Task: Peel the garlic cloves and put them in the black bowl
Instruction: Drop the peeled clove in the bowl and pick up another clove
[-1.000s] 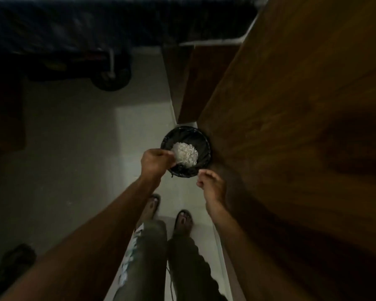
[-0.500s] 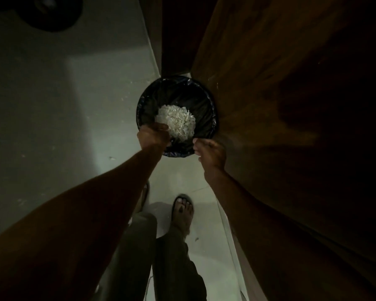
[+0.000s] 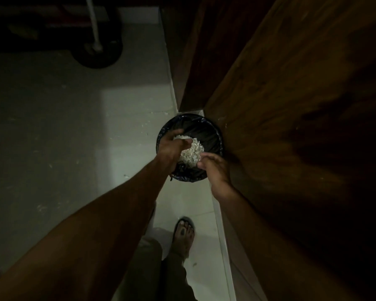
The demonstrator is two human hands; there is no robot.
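Nearest to the camera, a foot in a dark open sandal (image 3: 183, 233) stands on the pale tiled floor (image 3: 137, 109), with the dark trouser leg (image 3: 172, 276) below it. From the bottom edge two bare forearms reach forward and down.

The right hand (image 3: 215, 168) is over the near right part of the rim of a round bin lined with a black plastic bag (image 3: 211, 135). Its fingers are loosely bent and the tips touch the near edge of a heap of pale garlic skins (image 3: 191, 152); whether they pinch some of it I cannot tell.

The left hand (image 3: 172, 146) is over the left part of the bin mouth. Its fingers curl around the left side of the heap and grasp it, so the skins lie between the two hands, just above the dark inside of the bin.

The bin stands on the floor against the brown wooden cabinet side (image 3: 291, 127), near its corner.

Farther away, at the upper left, a white pole (image 3: 93, 25) rises from a dark round base (image 3: 100, 53) on the floor.
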